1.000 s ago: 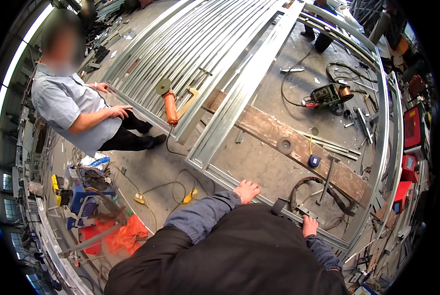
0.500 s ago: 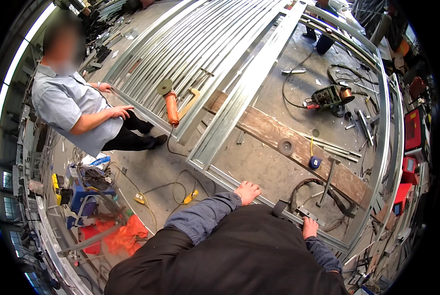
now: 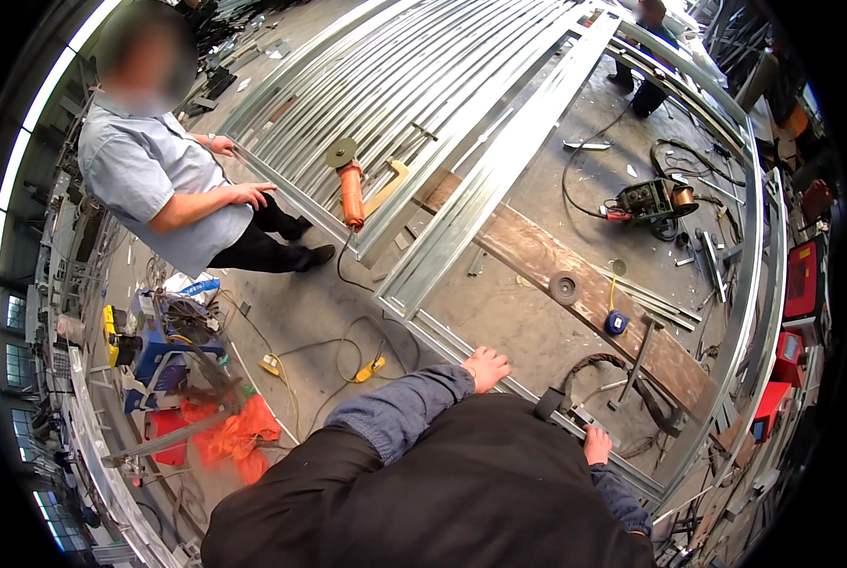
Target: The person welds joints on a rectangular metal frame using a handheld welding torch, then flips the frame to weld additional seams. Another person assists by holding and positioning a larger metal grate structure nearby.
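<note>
A large frame of bright metal profiles (image 3: 436, 335) lies in front of me at about waist height. My left hand (image 3: 486, 367) is on its near rail, fingers close together and curled over the top. Further right along that rail, my right hand (image 3: 597, 445) grips the edge, partly hidden by my dark clothing. Just left of it on the rail sits a small metal fitting with a dark block (image 3: 550, 403). Neither hand holds a loose tool.
A person in a grey shirt (image 3: 158, 161) touches the frame at left. An orange angle grinder (image 3: 350, 194) lies on the slats. A wooden plank (image 3: 518, 244) bears a disc (image 3: 564, 288) and a blue tape measure (image 3: 615, 323). Cables (image 3: 343, 350) cross the floor.
The scene has shifted slightly to the right in view as my head turned. Both my hands stay on the near rail, and the other person's hands stay on the frame.
</note>
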A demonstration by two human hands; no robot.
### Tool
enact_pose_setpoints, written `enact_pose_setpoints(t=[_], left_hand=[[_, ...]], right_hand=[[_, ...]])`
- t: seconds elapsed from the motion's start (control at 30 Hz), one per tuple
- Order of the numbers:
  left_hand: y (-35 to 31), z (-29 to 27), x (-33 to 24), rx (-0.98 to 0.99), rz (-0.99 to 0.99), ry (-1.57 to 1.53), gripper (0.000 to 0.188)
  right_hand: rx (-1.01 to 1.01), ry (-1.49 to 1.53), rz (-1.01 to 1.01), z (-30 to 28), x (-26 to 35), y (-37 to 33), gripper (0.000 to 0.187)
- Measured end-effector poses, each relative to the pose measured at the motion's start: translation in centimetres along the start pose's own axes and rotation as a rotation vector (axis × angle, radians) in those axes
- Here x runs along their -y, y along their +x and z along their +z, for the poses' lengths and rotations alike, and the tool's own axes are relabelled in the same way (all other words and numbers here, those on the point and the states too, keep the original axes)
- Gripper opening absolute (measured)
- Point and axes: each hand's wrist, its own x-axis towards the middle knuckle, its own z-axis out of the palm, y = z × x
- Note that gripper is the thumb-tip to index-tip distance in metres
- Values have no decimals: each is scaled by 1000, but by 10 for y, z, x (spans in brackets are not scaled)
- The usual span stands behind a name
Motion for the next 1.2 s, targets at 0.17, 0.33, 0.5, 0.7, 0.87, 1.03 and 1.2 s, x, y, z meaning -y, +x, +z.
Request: enact_pose_setpoints(t=[0.17, 0.33, 0.5, 0.7, 0.87, 1.03, 1.2], left_hand=[[1, -9, -5, 2, -8, -23, 61], [0, 0, -1, -61, 8, -6, 57], [1, 15, 2, -109, 15, 25, 56], [1, 4, -1, -66, 15, 13, 63], [-2, -11, -3, -14, 15, -41, 65], [1, -9, -1, 28, 21, -19, 67], [5, -13, 1, 154, -8, -43, 72]], right_hand=[[-13, -24, 14, 6, -7, 1, 82], [-38, -13, 10, 7, -3, 2, 76], [-93, -24, -12, 21, -12, 5, 75], [-46, -48, -6, 16, -16, 3, 80], [-7, -15, 13, 5, -5, 0, 81], [-12, -23, 0, 11, -9, -3, 82], [3, -24, -10, -21, 15, -5, 82]])
